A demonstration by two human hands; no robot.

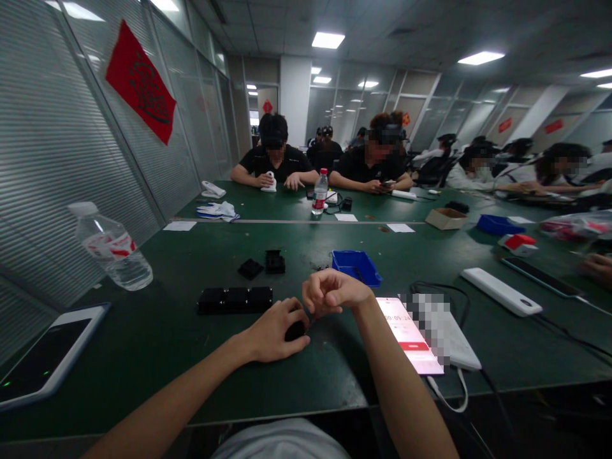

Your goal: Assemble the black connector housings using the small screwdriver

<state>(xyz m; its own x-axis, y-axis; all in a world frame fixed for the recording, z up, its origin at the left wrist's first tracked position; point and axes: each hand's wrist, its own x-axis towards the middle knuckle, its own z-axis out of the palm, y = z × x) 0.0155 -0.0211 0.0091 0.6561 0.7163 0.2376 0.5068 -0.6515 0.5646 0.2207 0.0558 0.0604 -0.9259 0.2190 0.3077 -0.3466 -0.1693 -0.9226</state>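
the left hand lies close to the front edge of the counter. its grip is closed over a small black part, which the fingers mostly hide. just beside it the right hand is lifted slightly, grip curled narrow; i cannot tell whether it pinches anything. a lit phone lies right of that forearm, and a tablet is cut off at the left edge. bare green surface separates the hands from a row of black blocks. farther back are a blue bin and, to the left, a water bottle. co-workers sit well beyond.
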